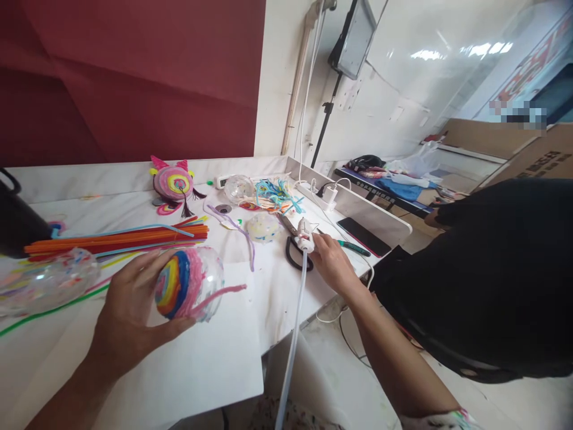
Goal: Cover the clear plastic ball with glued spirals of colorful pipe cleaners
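My left hand [134, 304] grips a clear plastic ball [210, 269] between thumb and fingers. Rings of yellow, orange, blue and pink pipe cleaner cover part of the ball, and a loose pink end sticks out to the right. My right hand [331, 260] is closed at the side of a white hot glue gun [305, 235], whose handle is mostly hidden. A long whitish glue stick [293, 340] runs from the gun's back toward me. Black-handled scissors [290, 254] lie beside the gun.
A bundle of orange pipe cleaners [116, 240] lies left, near another clear ball [54, 286]. A finished pink figure [173, 184] stands at the back. Rightward are a dark phone [363, 236], a white plug [330, 196] with cables, and a person in black [474, 275].
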`<state>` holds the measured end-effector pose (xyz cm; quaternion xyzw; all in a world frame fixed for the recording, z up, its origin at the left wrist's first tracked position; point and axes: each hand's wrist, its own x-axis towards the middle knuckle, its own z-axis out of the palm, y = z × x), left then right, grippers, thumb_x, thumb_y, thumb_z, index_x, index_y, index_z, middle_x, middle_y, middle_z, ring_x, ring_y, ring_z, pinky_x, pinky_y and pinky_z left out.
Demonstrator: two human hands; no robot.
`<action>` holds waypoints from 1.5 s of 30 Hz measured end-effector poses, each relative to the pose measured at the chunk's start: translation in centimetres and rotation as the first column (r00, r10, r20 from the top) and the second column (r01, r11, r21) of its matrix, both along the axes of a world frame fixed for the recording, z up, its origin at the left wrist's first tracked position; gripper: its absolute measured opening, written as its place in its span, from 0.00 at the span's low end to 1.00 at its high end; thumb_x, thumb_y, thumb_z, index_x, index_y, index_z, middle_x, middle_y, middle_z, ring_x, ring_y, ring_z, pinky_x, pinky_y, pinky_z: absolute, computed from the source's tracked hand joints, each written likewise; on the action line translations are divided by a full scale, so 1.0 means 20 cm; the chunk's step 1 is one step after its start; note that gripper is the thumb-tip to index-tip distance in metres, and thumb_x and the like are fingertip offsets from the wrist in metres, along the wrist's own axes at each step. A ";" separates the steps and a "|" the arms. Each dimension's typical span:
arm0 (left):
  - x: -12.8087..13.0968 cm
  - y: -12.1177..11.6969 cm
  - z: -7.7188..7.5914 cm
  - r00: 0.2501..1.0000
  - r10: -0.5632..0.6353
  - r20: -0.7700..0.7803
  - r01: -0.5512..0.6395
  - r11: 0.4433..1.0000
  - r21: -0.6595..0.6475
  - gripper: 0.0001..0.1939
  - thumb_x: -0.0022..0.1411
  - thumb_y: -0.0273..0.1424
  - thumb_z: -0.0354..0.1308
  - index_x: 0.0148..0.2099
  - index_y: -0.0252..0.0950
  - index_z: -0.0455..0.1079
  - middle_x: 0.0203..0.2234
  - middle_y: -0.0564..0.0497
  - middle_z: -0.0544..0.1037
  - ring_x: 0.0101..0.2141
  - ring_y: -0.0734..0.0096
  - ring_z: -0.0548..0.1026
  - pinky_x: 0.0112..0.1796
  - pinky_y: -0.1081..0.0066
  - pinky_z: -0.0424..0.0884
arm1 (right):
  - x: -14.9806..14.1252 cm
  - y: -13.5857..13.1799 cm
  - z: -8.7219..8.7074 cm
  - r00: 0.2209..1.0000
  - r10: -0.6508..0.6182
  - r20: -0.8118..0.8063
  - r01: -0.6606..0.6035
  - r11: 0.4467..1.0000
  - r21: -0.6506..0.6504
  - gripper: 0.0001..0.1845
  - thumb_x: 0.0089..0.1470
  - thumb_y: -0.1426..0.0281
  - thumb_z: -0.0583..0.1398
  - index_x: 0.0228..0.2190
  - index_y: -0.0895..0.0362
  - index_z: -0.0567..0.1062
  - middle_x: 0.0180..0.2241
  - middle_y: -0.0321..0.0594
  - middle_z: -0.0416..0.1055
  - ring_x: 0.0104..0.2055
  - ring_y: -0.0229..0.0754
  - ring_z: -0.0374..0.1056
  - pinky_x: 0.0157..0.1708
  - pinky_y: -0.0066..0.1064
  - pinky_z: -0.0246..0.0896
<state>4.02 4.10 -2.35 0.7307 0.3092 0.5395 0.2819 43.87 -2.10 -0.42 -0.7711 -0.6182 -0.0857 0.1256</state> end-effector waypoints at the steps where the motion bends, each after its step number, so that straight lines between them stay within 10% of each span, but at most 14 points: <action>1: 0.01 0.00 0.01 0.998 -0.028 0.059 0.030 0.999 -0.027 0.49 0.51 0.46 0.83 0.70 0.52 0.64 0.67 0.42 0.76 0.68 0.42 0.75 0.66 0.44 0.75 | 0.00 0.01 -0.01 1.000 -0.001 0.012 0.002 1.000 -0.016 0.24 0.68 0.76 0.60 0.63 0.63 0.73 0.57 0.61 0.76 0.57 0.59 0.74 0.57 0.45 0.70; 6: 0.03 0.00 0.04 0.973 -0.100 0.210 0.120 0.989 -0.083 0.47 0.45 0.33 0.86 0.65 0.51 0.71 0.65 0.45 0.80 0.68 0.47 0.76 0.68 0.49 0.73 | -0.01 0.06 -0.04 0.998 0.024 0.060 -0.019 0.996 -0.092 0.23 0.68 0.77 0.60 0.63 0.67 0.73 0.59 0.65 0.75 0.57 0.62 0.73 0.59 0.48 0.67; 16: 0.02 0.01 -0.02 0.991 -0.087 0.097 0.088 0.996 -0.003 0.53 0.47 0.36 0.86 0.72 0.51 0.66 0.70 0.42 0.74 0.70 0.39 0.71 0.69 0.42 0.72 | -0.01 0.04 -0.05 0.993 0.054 0.107 -0.039 0.989 -0.142 0.21 0.67 0.75 0.58 0.58 0.61 0.77 0.56 0.60 0.79 0.55 0.60 0.75 0.53 0.47 0.69; 20: 0.03 0.00 -0.02 0.982 -0.118 0.150 0.123 0.992 -0.023 0.52 0.46 0.42 0.86 0.70 0.55 0.68 0.68 0.45 0.76 0.68 0.42 0.74 0.66 0.46 0.76 | -0.09 -0.03 0.03 0.990 0.143 0.015 -0.143 0.983 0.111 0.18 0.67 0.73 0.59 0.55 0.61 0.80 0.55 0.63 0.80 0.53 0.65 0.76 0.51 0.55 0.71; 24: 0.03 0.01 -0.02 0.979 -0.155 0.129 0.162 0.986 -0.043 0.51 0.48 0.42 0.85 0.71 0.57 0.67 0.69 0.46 0.75 0.69 0.45 0.74 0.66 0.45 0.75 | -0.32 -0.10 0.19 0.660 0.635 -0.401 -0.502 0.770 0.393 0.12 0.69 0.62 0.66 0.50 0.53 0.82 0.46 0.47 0.84 0.45 0.49 0.80 0.46 0.41 0.76; 27: 0.02 0.01 -0.02 0.979 -0.168 0.115 0.176 0.982 -0.069 0.51 0.49 0.42 0.84 0.71 0.58 0.66 0.69 0.46 0.75 0.69 0.46 0.73 0.66 0.44 0.74 | -0.51 -0.10 0.28 0.363 0.717 -0.596 -0.601 0.668 0.438 0.14 0.64 0.61 0.72 0.47 0.54 0.83 0.42 0.42 0.84 0.44 0.45 0.80 0.44 0.36 0.76; 30: 0.01 0.02 -0.01 0.982 -0.168 0.091 0.175 0.981 -0.085 0.52 0.49 0.41 0.84 0.72 0.58 0.65 0.68 0.45 0.76 0.69 0.44 0.74 0.67 0.42 0.73 | -0.63 -0.07 0.31 0.236 0.732 -0.639 -0.570 0.637 0.519 0.14 0.62 0.60 0.74 0.43 0.55 0.84 0.37 0.40 0.84 0.39 0.42 0.79 0.39 0.33 0.75; 45: 0.00 -0.01 0.02 0.992 -0.120 0.049 0.127 0.973 -0.194 0.52 0.46 0.40 0.84 0.70 0.55 0.66 0.69 0.43 0.74 0.71 0.36 0.69 0.69 0.35 0.68 | -0.64 0.13 0.34 0.266 0.850 -0.454 -0.674 0.501 0.542 0.15 0.72 0.58 0.65 0.37 0.55 0.85 0.36 0.41 0.84 0.37 0.41 0.78 0.41 0.33 0.73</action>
